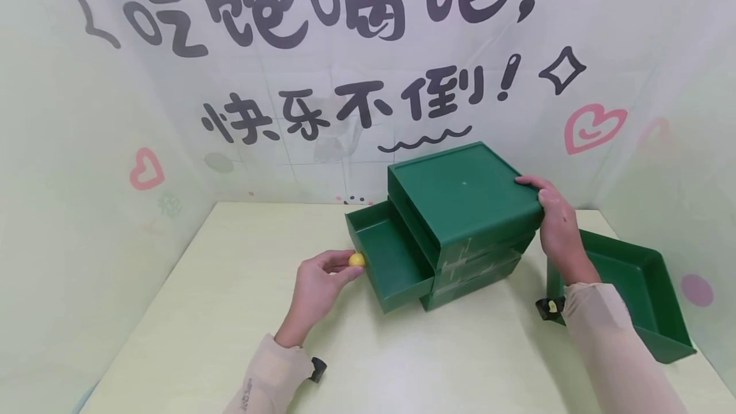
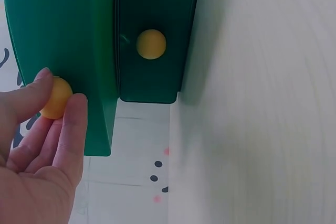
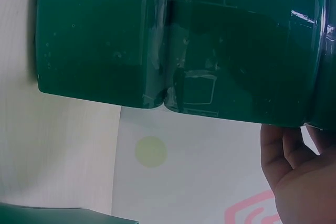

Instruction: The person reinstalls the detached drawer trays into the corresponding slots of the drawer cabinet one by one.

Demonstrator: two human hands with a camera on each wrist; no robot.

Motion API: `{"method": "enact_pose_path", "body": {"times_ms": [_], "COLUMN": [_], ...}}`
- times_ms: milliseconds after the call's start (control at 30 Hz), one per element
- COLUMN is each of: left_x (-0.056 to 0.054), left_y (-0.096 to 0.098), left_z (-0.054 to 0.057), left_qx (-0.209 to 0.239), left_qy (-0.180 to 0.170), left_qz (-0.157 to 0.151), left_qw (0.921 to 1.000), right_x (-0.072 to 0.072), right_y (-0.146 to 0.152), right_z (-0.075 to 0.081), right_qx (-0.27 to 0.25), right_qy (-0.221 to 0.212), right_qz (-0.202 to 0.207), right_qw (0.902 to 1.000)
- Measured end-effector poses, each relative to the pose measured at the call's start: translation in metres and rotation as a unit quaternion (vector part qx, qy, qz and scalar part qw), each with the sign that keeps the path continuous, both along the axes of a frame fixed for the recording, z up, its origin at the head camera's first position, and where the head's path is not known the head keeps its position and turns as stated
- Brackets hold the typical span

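A green stacked drawer cabinet [image 1: 468,193] stands on the table, with one drawer [image 1: 393,254] pulled out to the left and nothing inside it. My left hand [image 1: 320,283] pinches the round yellow knob [image 2: 56,98] on that drawer's front between thumb and fingers. Below it, the lower drawer's front carries a second yellow knob [image 2: 151,44]. Over at the cabinet's far right corner, my right hand [image 1: 558,225] holds the top edge. The right wrist view shows its bent fingers [image 3: 275,156] reaching behind the cabinet's side, their tips hidden.
To the right, a green open tray [image 1: 650,292] lies on the table, partly behind my right forearm. Above the pulled-out drawer is a dark opening [image 1: 413,216] in the cabinet. White printed curtains [image 1: 287,171] surround the table [image 1: 230,260] at the back and sides.
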State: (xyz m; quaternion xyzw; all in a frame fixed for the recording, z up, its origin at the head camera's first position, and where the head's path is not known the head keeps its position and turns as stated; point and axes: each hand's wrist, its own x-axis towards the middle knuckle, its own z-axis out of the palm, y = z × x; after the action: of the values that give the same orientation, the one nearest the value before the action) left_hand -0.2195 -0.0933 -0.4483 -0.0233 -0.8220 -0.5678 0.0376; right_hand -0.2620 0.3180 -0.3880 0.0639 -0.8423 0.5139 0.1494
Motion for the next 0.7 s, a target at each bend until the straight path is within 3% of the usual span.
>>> {"method": "enact_pose_path", "body": {"times_ms": [300, 700], "left_x": [-0.005, -0.013], "left_y": [0.01, 0.028], "left_z": [-0.007, 0.002], "left_qx": [0.049, 0.017], "left_qy": [-0.003, 0.031], "left_qz": [-0.003, -0.006], "left_qw": [0.9988, 0.9993], "right_x": [0.001, 0.0], "right_y": [0.0, 0.0], "right_z": [-0.002, 0.002], "right_qx": [0.002, -0.006], "right_qy": [-0.014, -0.024], "right_qz": [0.0, -0.002], "right_qw": [0.9999, 0.9997]}}
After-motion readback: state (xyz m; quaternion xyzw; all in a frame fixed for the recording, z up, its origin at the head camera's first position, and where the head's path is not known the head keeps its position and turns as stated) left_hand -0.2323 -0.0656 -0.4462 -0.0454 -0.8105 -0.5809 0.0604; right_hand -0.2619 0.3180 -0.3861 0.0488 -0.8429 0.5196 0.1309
